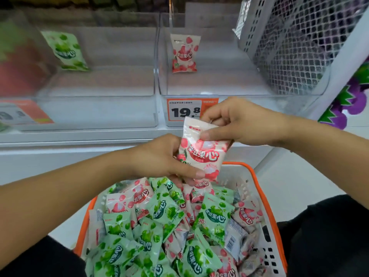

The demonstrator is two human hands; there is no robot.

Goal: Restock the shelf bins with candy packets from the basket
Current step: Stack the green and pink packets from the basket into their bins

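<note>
Both hands over the full basket point(259, 188), left hand point(159, 156) and right hand point(237, 120) pinching one pink candy packet point(201, 152)

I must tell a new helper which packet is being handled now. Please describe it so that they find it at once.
Look above the orange basket, in front of the price tag. There both hands, left and right, hold one pink strawberry packet. It alone is lifted clear of the pile.

Those pink-and-white candy packets point(201, 150) are glossy, crinkly plastic film; clear shelf bins point(95, 108) look like smooth acrylic, and the orange-rimmed white perforated basket point(259, 188) is matt plastic.
</note>
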